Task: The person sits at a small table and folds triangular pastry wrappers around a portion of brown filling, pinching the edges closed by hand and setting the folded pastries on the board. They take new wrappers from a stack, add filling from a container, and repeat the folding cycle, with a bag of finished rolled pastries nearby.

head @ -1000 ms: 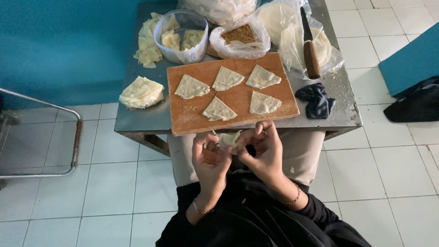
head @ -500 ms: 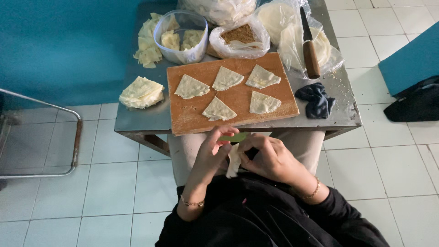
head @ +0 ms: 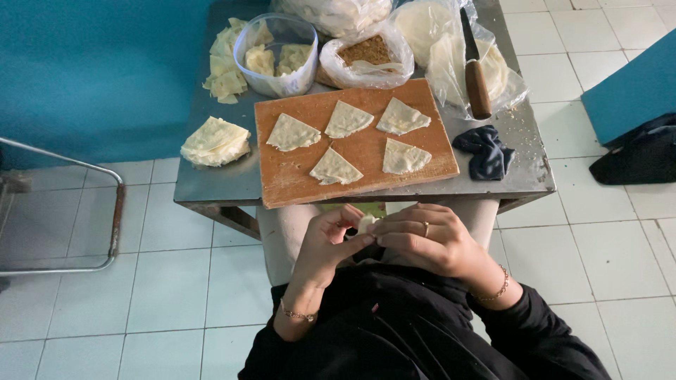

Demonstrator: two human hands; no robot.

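I look down on a white tiled floor with a teal wall behind it, and a small steel table standing against that wall. On the table lies a wooden cutting board carrying five triangular pastry wrappers, each flat and apart from the others. Behind the board I see a clear plastic tub with folded pastry pieces inside, a bag of brown filling, and bagged round wrappers with a wooden-handled knife resting on top. A stack of wrappers sits at the table's left end, loose scraps lie beside the tub, and a dark cloth is bunched at the right of the board.

Below the table edge, over my lap, my two hands meet. My left hand and my right hand both have their fingers drawn together, pinching a small pale piece of dough between the fingertips. The piece is held just in front of the board's near edge, not touching it. A ring shows on the right hand and a bracelet on each wrist
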